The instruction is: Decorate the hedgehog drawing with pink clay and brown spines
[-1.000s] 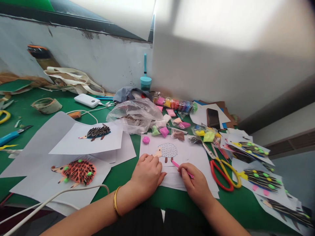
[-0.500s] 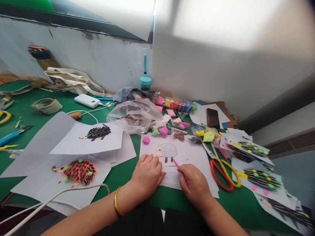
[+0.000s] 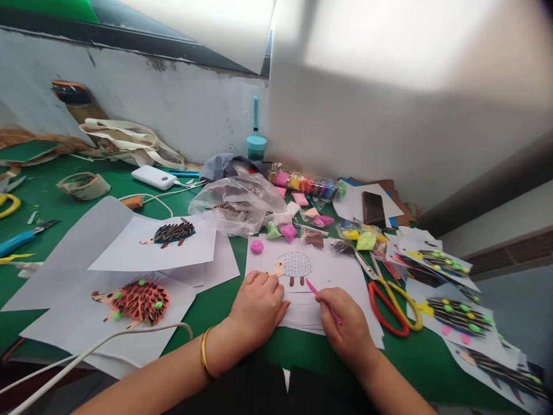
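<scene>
A white sheet (image 3: 332, 271) lies in front of me with a hedgehog picture (image 3: 294, 265) on it, its body outlined in blue, its face peach and its two legs brown. My left hand (image 3: 258, 305) rests on the sheet by the hedgehog's face, fingers curled together; what they hold, if anything, is hidden. In my right hand (image 3: 345, 323) is a pink plastic tool (image 3: 311, 287), its pointed tip just right of the brown legs. A lump of pink clay (image 3: 257, 246) sits at the sheet's upper left.
Red and yellow scissors (image 3: 395, 305) lie right of the sheet. Behind it are clay packets (image 3: 311, 236) and a plastic bag (image 3: 237, 204) of seeds. Hedgehog pictures lie on both sides, one orange (image 3: 138, 302). A white cable (image 3: 108, 340) crosses the left papers. A phone (image 3: 373, 208) lies behind.
My right hand has moved slightly right with the pink tool, and the tip has shifted a little away from the brown legs. My left hand has stayed in place.
</scene>
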Tool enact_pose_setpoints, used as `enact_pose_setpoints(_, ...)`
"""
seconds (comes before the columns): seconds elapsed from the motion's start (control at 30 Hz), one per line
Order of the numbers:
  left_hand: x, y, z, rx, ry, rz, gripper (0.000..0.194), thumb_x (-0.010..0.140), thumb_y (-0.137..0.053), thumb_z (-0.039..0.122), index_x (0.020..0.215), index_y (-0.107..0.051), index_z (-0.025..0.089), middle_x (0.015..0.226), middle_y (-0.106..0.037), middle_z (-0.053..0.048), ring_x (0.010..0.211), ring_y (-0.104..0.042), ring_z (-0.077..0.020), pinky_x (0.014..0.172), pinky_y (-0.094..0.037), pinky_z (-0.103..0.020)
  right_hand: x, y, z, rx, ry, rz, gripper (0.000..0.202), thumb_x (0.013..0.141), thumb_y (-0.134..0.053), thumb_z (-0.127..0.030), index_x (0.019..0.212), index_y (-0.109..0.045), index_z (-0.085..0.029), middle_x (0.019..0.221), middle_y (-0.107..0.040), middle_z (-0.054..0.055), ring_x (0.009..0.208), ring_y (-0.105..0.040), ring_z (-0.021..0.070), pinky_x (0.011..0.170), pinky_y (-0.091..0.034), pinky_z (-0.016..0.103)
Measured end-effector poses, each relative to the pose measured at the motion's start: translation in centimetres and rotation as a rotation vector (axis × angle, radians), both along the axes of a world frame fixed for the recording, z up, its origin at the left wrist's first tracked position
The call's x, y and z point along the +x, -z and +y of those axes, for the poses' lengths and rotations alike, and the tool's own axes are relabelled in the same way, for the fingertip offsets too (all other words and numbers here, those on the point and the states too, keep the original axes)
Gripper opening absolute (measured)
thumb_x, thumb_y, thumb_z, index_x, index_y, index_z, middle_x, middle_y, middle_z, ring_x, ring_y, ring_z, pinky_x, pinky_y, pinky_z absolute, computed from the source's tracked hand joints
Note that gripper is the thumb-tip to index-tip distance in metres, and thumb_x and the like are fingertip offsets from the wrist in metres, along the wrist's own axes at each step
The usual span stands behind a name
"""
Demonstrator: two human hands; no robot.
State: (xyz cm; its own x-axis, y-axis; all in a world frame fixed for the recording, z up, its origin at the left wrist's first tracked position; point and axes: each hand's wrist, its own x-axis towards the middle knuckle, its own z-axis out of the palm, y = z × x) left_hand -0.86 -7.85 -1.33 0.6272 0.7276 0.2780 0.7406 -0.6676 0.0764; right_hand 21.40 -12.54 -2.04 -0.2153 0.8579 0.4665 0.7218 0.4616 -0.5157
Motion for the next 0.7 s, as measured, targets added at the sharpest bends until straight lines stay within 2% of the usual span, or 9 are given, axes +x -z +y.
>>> enact_pose_setpoints(0.07, -0.1, 0.2, 0.1, 0.021, 0.004, 0.007, 0.011, 0.089, -0.06, 0.027, 0.083, -0.062, 0.018, 0.088, -0.063, -0.006, 0.086, -0.058, -0.0235, 0.082, -0.042, -0.041, 0.9, 0.4, 0.5, 0.033, 0.087, -0.093, 0.02, 0.094, -0.047, -0.016, 0.11, -0.057, -0.02, 0.1, -0.066, 0.009, 0.095, -0.061, 0.0236, 0.083, -0.05, 0.039)
enact_pose_setpoints(0.13, -0.2, 0.4, 0.3, 0.051, 0.014, 0.02, 0.006, 0.088, -0.059, 0.018, 0.082, -0.062, 0.018, 0.087, -0.063, -0.005, 0.083, -0.057, -0.0219, 0.081, -0.042, -0.039, 2.2, 1.1, 1.1, 0.038, 0.228, -0.294, 0.025, 0.092, -0.048, -0.017, 0.114, -0.059, -0.019, 0.107, -0.066, 0.012, 0.102, -0.06, 0.0282, 0.087, -0.048, 0.044)
enact_pose_setpoints(0.2, -0.3, 0.6, 0.5, 0.084, 0.02, 0.026, 0.009, 0.086, -0.058, 0.011, 0.082, -0.062, 0.018, 0.087, -0.064, -0.004, 0.082, -0.057, -0.0207, 0.085, -0.042, -0.04, 3.5, 1.9, 1.6, -0.01, 0.327, -0.489, 0.034, 0.087, -0.048, -0.011, 0.116, -0.061, -0.02, 0.114, -0.065, 0.013, 0.105, -0.059, 0.0303, 0.088, -0.047, 0.047)
enact_pose_setpoints(0.27, -0.3, 0.7, 0.6, 0.112, 0.014, 0.019, 0.011, 0.085, -0.058, 0.008, 0.083, -0.062, 0.018, 0.088, -0.064, -0.003, 0.083, -0.057, -0.0198, 0.095, -0.039, -0.042, 4.5, 2.2, 1.9, -0.036, 0.353, -0.589, 0.046, 0.081, -0.047, -0.006, 0.122, -0.06, -0.022, 0.119, -0.064, 0.012, 0.107, -0.058, 0.0301, 0.087, -0.047, 0.046)
enact_pose_setpoints(0.33, -0.3, 0.8, 0.7, 0.127, 0.006, 0.01, 0.013, 0.085, -0.057, 0.007, 0.083, -0.062, 0.019, 0.087, -0.065, -0.002, 0.082, -0.057, -0.019, 0.103, -0.034, -0.044, 4.9, 2.0, 1.9, -0.038, 0.321, -0.63, 0.061, 0.075, -0.048, -0.003, 0.131, -0.057, -0.025, 0.128, -0.061, 0.012, 0.113, -0.056, 0.0307, 0.088, -0.046, 0.047)
enact_pose_setpoints(0.43, -0.3, 1.0, 0.7, 0.134, 0.003, -0.006, 0.014, 0.085, -0.057, 0.007, 0.084, -0.062, 0.02, 0.086, -0.065, -0.002, 0.081, -0.057, -0.0186, 0.105, -0.032, -0.044, 4.2, 0.5, 1.8, -0.049, 0.218, -0.615, 0.075, 0.066, -0.048, -0.001, 0.135, -0.056, -0.029, 0.14, -0.054, 0.01, 0.124, -0.049, 0.0317, 0.093, -0.044, 0.049)
enact_pose_setpoints(0.53, -0.4, 1.1, 0.7, 0.145, 0.003, -0.024, 0.013, 0.086, -0.057, 0.008, 0.085, -0.063, 0.02, 0.086, -0.065, -0.002, 0.081, -0.057, -0.0187, 0.105, -0.033, -0.044, 2.4, -0.9, 2.0, -0.082, 0.036, -0.571, 0.066, 0.072, -0.05, -0.002, 0.129, -0.062, -0.034, 0.136, -0.057, 0.008, 0.122, -0.05, 0.0293, 0.098, -0.042, 0.047)
enact_pose_setpoints(0.7, -0.3, 1.1, 0.8, 0.138, 0.002, -0.023, 0.01, 0.086, -0.059, 0.011, 0.084, -0.062, 0.02, 0.086, -0.065, -0.001, 0.081, -0.058, -0.0187, 0.105, -0.032, -0.043, 0.7, -1.1, 2.6, -0.1, -0.036, -0.551, 0.052, 0.079, -0.054, -0.005, 0.121, -0.068, -0.032, 0.125, -0.063, 0.009, 0.114, -0.054, 0.0292, 0.098, -0.041, 0.048)
